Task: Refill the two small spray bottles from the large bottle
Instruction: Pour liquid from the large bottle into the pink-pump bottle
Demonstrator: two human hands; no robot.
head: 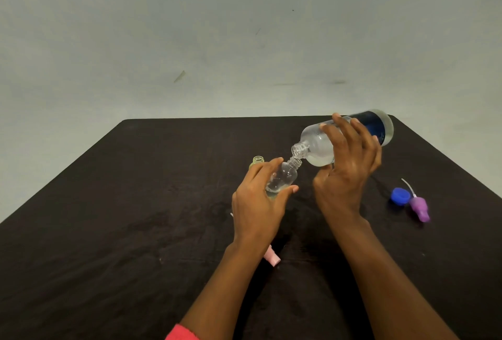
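Hands both full: left hand (258, 204) grips the small clear plastic spray bottle (282, 176), right hand (347, 166) wraps the big frosted bottle with the dark label (353, 136). Those narrow mouths barely meet, so I'd guess a wobble or too steep a tip spills onto the dark desk (135, 204). The small bottle sits tilted in the left palm, just beside the right hand, mid-desk toward the far edge.

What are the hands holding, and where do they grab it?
Left hand grips the small clear bottle by its body; right hand grips the large bottle mid-body.
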